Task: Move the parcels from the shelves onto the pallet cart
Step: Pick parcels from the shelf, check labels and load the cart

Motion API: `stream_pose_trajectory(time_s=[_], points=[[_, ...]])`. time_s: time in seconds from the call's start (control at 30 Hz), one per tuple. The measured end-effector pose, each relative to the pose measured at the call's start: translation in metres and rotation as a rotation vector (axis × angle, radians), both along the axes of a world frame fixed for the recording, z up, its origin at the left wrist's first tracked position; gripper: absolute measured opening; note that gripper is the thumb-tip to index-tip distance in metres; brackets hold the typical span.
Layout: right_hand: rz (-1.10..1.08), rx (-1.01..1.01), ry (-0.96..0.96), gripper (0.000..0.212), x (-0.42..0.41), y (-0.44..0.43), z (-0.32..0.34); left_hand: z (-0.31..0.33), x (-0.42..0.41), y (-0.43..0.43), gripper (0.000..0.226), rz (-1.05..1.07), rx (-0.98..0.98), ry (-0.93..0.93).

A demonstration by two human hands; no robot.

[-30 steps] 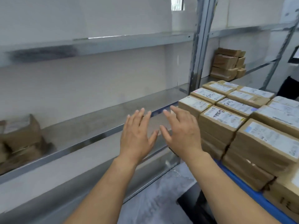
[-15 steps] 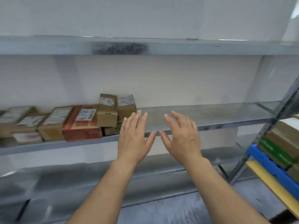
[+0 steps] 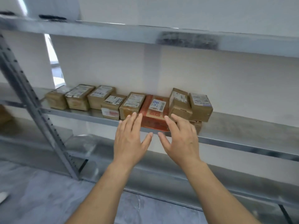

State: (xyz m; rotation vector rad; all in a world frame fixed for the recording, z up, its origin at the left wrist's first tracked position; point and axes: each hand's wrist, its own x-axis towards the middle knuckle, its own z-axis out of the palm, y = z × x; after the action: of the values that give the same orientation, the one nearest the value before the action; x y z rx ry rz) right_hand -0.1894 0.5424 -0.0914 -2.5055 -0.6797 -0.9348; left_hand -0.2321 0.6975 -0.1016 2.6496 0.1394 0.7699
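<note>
Several labelled cardboard parcels stand in a row on the middle metal shelf. A red-orange parcel sits at the shelf's front edge, with a brown parcel on its left. Two small brown parcels are stacked to its right. My left hand and my right hand are raised side by side in front of the red-orange parcel, fingers straight and spread, holding nothing. Their fingertips reach the parcel's lower corners; whether they touch it I cannot tell. The pallet cart is out of view.
A grey perforated upright slants down the left side. An upper shelf runs overhead, and lower shelves sit below my hands. The right half of the middle shelf holds no parcels. Grey floor lies at the bottom left.
My view has swung left, away from the pallet cart's stacked boxes to the shelf's row of parcels. Both hands stayed open and now hover at the red-orange parcel.
</note>
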Motion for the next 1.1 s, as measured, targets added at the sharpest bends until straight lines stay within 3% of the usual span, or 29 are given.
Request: stream_pose_trajectory(time_s=[0.53, 0.83, 1.1], points=[[0.294, -0.014, 0.131, 0.052, 0.069, 0.173, -0.026, -0.009, 0.021, 0.146, 0.071, 0.293, -0.072, 0.116], [0.303, -0.007, 0.196, 0.052, 0.135, 0.261, -0.019, -0.004, 0.084, 0.234, 0.07, 0.313, -0.048, 0.21], [0.309, -0.078, 0.326, 0.05, 0.152, 0.334, -0.03, -0.02, 0.104, 0.314, 0.068, 0.319, -0.151, 0.279]])
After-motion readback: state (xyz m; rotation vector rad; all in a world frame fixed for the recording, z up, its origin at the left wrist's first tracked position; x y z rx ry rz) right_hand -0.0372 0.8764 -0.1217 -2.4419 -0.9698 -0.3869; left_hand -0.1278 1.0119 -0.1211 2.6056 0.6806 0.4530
